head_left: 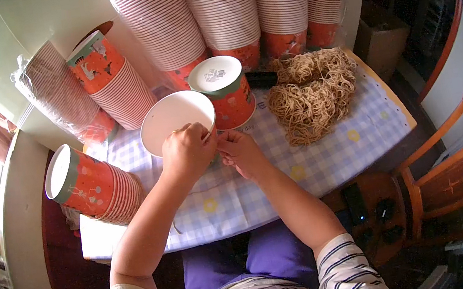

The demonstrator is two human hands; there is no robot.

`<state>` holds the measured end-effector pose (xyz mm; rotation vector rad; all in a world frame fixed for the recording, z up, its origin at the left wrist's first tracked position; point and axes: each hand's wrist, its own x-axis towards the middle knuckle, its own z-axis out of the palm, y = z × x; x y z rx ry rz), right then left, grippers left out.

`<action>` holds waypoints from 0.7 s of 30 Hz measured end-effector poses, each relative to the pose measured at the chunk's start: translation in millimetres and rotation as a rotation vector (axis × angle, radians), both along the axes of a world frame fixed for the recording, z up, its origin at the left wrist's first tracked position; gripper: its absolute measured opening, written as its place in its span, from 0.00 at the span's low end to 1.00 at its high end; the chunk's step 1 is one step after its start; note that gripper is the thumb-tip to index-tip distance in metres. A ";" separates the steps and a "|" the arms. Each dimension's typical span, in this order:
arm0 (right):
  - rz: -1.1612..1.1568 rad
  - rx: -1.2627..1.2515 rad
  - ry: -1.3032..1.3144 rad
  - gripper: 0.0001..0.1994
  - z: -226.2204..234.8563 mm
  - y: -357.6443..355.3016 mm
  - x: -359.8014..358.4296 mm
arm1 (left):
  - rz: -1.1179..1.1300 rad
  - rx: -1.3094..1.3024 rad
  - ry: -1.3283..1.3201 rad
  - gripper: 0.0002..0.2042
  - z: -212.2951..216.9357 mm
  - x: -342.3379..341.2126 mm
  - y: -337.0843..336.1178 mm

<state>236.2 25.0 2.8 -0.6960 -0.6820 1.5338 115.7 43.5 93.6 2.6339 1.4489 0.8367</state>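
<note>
My left hand (187, 151) grips the near rim of an orange paper cup (172, 119) that is tilted so its white inside faces me. Beside it, my right hand (241, 152) has its fingers pinched at the cup's rim, apparently on a thin string; the string itself is too small to make out. Just behind the hands an upturned orange paper cup (226, 95) stands on the checked tablecloth (328, 160). A heap of tan string loops (310, 92) lies to the right of that cup.
Tall stacks of orange cups (224, 9) stand along the back. Two more stacks (110, 84) lean at the back left, and a short stack (92, 185) lies on its side at the left. A wooden chair (454, 172) stands at the right.
</note>
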 end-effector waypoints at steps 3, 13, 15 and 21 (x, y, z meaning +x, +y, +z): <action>-0.006 -0.006 -0.042 0.04 0.0 -0.7 0.5 | -0.015 0.003 0.024 0.10 -2.8 -0.7 2.4; 0.018 0.028 -0.102 0.06 2.6 -1.1 -0.5 | -0.250 0.237 0.147 0.15 -16.6 -3.3 12.5; 0.051 0.028 -0.063 0.06 -2.2 1.7 -0.4 | -0.295 0.275 0.153 0.17 -16.9 -4.4 14.3; 0.013 0.027 -0.057 0.07 -12.4 4.6 -2.3 | -0.266 0.214 0.130 0.18 -9.1 -3.3 8.4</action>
